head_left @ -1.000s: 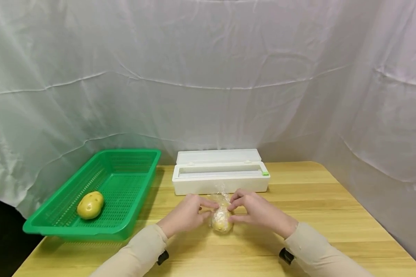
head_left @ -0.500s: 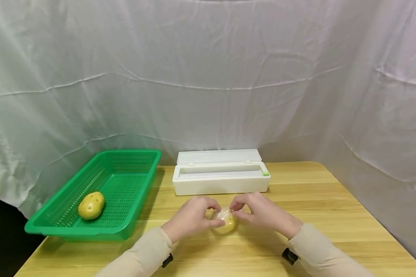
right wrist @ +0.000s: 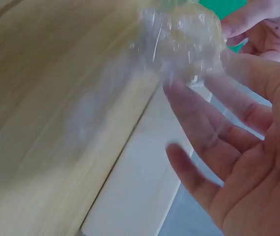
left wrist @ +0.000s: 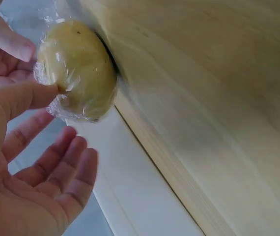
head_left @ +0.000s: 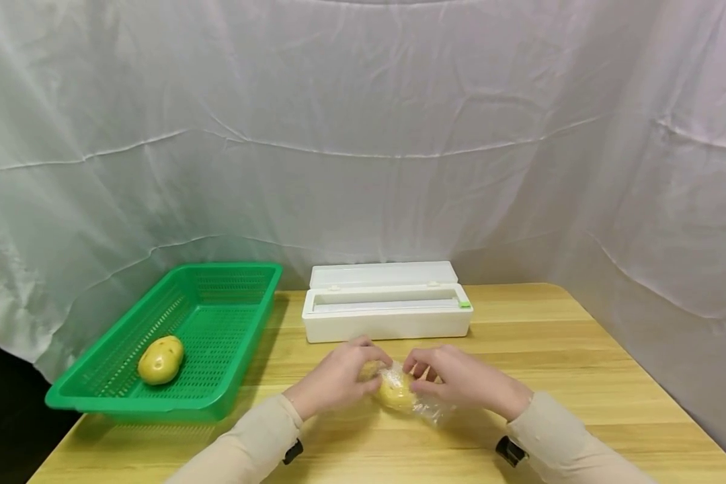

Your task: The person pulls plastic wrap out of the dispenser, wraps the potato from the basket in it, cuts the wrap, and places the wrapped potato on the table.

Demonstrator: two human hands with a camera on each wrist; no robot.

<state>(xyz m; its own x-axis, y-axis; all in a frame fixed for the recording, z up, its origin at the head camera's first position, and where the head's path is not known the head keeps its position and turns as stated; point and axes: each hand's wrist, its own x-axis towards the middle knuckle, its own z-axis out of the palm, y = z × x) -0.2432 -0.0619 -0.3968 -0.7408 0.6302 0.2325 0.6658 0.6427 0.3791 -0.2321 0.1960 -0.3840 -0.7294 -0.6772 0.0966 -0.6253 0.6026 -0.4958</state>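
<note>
A yellow potato (head_left: 393,392) in clear cling film (head_left: 428,407) lies low over the wooden table between both hands. Its film is crinkled, and a loose tail spreads to the right. From the left side my left hand (head_left: 341,378) holds the potato by thumb and index finger; the other fingers curve free of it in the left wrist view. My right hand (head_left: 460,380) grips the right end, its thumb and fingertips (right wrist: 173,89) on the film. In the right wrist view the trailing film (right wrist: 93,110) is blurred. The potato's underside is hidden.
Behind the hands stands a white cling film dispenser (head_left: 388,327) with its lid (head_left: 382,273) raised. To the left is a green perforated basket (head_left: 214,403) holding an unwrapped potato (head_left: 160,360). The wooden table (head_left: 556,376) ends at a grey curtain (head_left: 363,134).
The wrapped potato has been turned between the hands. Its loose film stood up at the far side a second ago and now trails to the right. Basket and dispenser stay put.
</note>
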